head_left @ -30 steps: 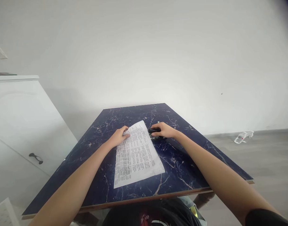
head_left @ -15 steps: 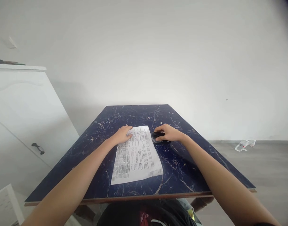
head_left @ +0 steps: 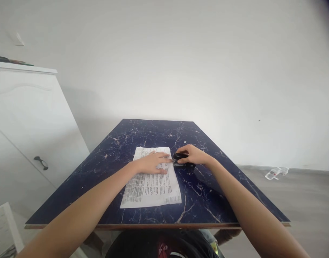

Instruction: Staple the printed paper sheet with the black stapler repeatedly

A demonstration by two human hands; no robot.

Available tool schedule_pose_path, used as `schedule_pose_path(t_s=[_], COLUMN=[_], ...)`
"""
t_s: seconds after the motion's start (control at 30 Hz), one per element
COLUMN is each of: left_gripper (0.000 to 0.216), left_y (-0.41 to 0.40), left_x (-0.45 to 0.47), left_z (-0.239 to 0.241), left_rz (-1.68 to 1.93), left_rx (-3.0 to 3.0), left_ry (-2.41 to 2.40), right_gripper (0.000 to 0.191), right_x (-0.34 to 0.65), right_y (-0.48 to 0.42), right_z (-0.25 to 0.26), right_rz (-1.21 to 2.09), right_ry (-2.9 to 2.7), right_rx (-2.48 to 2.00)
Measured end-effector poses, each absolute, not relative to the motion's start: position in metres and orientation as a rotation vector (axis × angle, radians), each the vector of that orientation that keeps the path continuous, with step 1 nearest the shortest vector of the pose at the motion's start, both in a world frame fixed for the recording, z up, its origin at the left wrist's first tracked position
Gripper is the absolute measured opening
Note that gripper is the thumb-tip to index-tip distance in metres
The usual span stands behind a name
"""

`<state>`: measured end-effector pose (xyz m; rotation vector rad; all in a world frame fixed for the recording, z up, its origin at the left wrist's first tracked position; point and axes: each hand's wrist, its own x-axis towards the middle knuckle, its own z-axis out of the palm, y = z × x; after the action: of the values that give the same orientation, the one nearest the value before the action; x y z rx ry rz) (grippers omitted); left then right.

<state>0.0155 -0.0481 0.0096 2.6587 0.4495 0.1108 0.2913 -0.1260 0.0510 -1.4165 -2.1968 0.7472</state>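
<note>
A printed sheet of paper [head_left: 156,195] lies on the dark blue marbled table [head_left: 153,132]. My left hand [head_left: 153,163] rests flat across its upper half, fingers spread, the tips reaching the right edge. Just right of that edge is a black stapler [head_left: 180,160], its front end close to my left fingertips. My right hand [head_left: 192,154] grips the stapler from above and the right. Whether the paper's edge lies between the stapler's jaws I cannot tell.
A small pale bit [head_left: 185,142] lies on the table beyond the stapler. At the left stands a white cabinet [head_left: 24,107] with a dark handle [head_left: 41,163]. A crumpled clear plastic piece [head_left: 276,173] lies on the floor at the right, by the wall.
My left hand has slid right and spread over the paper, toward the stapler. The paper has shifted slightly left. My right hand stays on the stapler.
</note>
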Motion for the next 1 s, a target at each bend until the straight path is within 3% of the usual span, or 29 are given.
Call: schedule_pose_path(t_s=[0.73, 1.0], left_gripper=[0.074, 0.077], left_y=[-0.056, -0.051], left_x=[0.022, 0.017], left_z=[0.001, 0.002], left_rz=[0.127, 0.14], left_rx=[2.646, 2.612], left_ry=[0.522, 0.533], right_gripper=[0.03, 0.049], right_x=[0.265, 0.243], right_y=[-0.135, -0.123], right_z=[0.048, 0.031], right_rz=[0.796, 0.262], right_ry=[-2.315, -2.045], right_rx=[-1.252, -1.386])
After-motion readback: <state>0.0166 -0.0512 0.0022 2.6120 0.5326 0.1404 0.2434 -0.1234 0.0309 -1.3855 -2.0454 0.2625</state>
